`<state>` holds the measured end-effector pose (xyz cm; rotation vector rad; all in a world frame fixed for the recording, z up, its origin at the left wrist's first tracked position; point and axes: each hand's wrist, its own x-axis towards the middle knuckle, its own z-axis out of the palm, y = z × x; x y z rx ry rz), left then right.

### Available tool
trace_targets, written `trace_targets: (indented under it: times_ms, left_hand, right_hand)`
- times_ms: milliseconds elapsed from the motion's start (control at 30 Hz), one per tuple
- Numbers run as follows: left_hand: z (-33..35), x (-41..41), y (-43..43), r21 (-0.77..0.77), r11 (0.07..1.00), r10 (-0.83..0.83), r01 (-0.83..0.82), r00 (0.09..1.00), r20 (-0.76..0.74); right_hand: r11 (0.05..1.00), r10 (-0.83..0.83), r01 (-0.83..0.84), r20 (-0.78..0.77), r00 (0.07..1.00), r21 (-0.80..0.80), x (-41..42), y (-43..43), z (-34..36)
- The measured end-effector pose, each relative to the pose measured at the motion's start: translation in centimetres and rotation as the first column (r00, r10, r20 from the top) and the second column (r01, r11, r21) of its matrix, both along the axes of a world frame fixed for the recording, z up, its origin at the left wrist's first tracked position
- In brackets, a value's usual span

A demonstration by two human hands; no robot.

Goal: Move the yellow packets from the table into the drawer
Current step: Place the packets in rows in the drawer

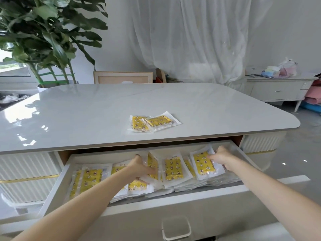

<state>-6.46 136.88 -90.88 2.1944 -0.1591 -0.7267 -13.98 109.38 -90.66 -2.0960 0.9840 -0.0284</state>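
Observation:
Two yellow packets [152, 123] in clear wrappers lie overlapping on the glossy white table [86, 108], near its front edge. Below the tabletop the drawer [57, 185] is pulled out and holds several yellow packets, some flat at the left [90, 178], some leaning in the middle [172, 168]. My left hand [140, 168] is inside the drawer, its fingers around a leaning packet [152, 164]. My right hand [221, 158] grips the right edge of another tilted packet [202, 162] at the drawer's right end.
A clear handle [175, 227] sits on the drawer front. A large potted plant [45, 37] stands behind the table's left side. A chair back [122, 77] shows at the far edge, and a low white cabinet [278, 89] with clutter stands at the right.

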Motion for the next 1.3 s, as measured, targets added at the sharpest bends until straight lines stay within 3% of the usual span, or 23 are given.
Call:
trace_targets:
  times_ms: [167,233,300,367,467,533,600,700,833,1033,1200,1300]
  left_hand:
    - [0.0,-0.7,0.4,0.354,0.923,-0.256,0.152,0.929,0.269]
    - [0.1,-1.0,0.6,0.602,0.792,-0.415,0.103,0.814,0.407]
    - [0.1,-1.0,0.6,0.748,0.663,-0.533,0.025,0.718,0.448]
    - [0.2,-1.0,0.6,0.795,0.606,-0.585,-0.026,0.663,0.467]
    - [0.6,-1.0,0.7,0.786,0.617,-0.635,-0.042,0.562,0.529]
    - [0.6,-1.2,0.6,0.791,0.609,-0.715,0.054,0.468,0.519]
    - [0.6,-1.5,0.5,0.845,0.509,-0.818,0.161,0.397,0.417]
    - [0.6,-1.3,0.3,0.868,0.394,-0.868,0.303,0.433,0.242]
    - [0.7,-0.6,-0.7,0.794,0.463,-0.841,0.394,0.478,0.253]
    - [-0.1,0.1,-2.3,0.78,0.504,-0.821,0.371,0.487,0.298]
    - [-0.5,0.1,-2.8,0.739,0.548,-0.807,0.392,0.481,0.343]
    - [-0.6,-0.3,-3.0,0.73,0.542,-0.815,0.416,0.472,0.336]
  right_hand:
    - [0.991,-0.014,0.005,-0.064,0.998,-0.137,-0.1,-0.1,0.1]
    - [0.989,-0.031,0.025,-0.039,0.999,-0.143,-0.2,-0.1,0.4]
    - [0.988,-0.058,0.058,0.006,0.998,-0.146,-0.4,-0.2,0.6]
    - [0.985,-0.068,0.074,0.045,0.997,-0.154,-0.6,-0.6,0.8]
    - [0.979,-0.104,0.118,0.087,0.991,-0.169,-0.8,-1.5,1.1]
    - [0.968,-0.115,0.128,0.074,0.991,-0.217,-1.0,-1.9,1.5]
    - [0.95,-0.112,0.121,0.048,0.993,-0.289,-1.3,-2.2,1.9]
    - [0.919,-0.14,0.138,0.023,0.99,-0.37,-1.8,-3.1,2.4]
    - [0.918,-0.164,0.143,-0.026,0.986,-0.371,-2.2,-4.4,2.4]
    - [0.898,-0.114,0.035,-0.153,0.982,-0.439,-1.7,-4.0,1.4]
    - [0.804,-0.029,-0.174,-0.33,0.944,-0.569,-1.3,-2.7,1.3]
    - [0.798,0.052,-0.313,-0.459,0.887,-0.514,-1.3,-1.9,1.2]
